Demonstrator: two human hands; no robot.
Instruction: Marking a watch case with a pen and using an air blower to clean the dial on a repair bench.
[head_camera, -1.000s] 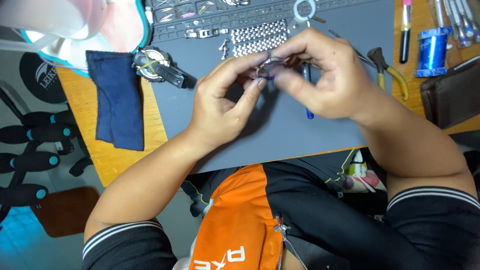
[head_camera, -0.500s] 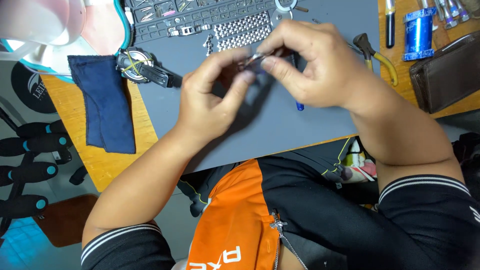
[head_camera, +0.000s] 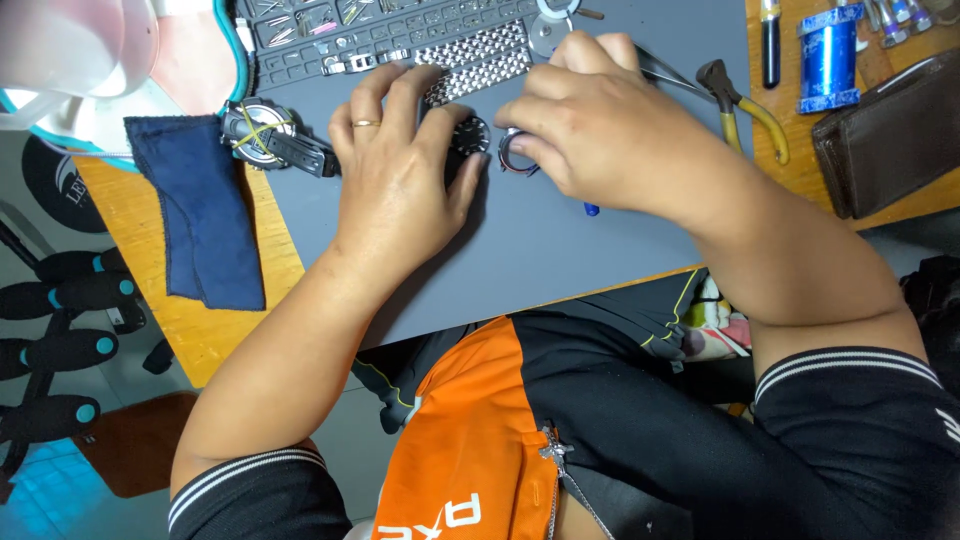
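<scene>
Orange and black clothing (head_camera: 480, 440) fills the near edge of the view, with both forearms reaching away over the grey work mat (head_camera: 560, 250). Since a moment ago the hands have come down from mid-air, where they held the small parts pinched together, and now rest low on the mat; the two parts lie apart, so the piece looks taken apart rather than joined. The left hand (head_camera: 395, 170) lies flat, fingers spread and loose, its fingertips touching a round dark watch body (head_camera: 470, 135) without gripping it. The right hand (head_camera: 600, 120) curls over a small metal ring (head_camera: 518, 152) just beside that body; whether the fingers pinch it or only cover it cannot be told. Further left lie a folded blue cloth (head_camera: 200, 210) and another watch (head_camera: 265, 130) on its strap. Beyond the hands sit a steel link bracelet (head_camera: 480, 60) and a parts tray (head_camera: 320, 35); yellow-handled pliers (head_camera: 745, 100) and a blue spool (head_camera: 828, 55) lie off to the right.
</scene>
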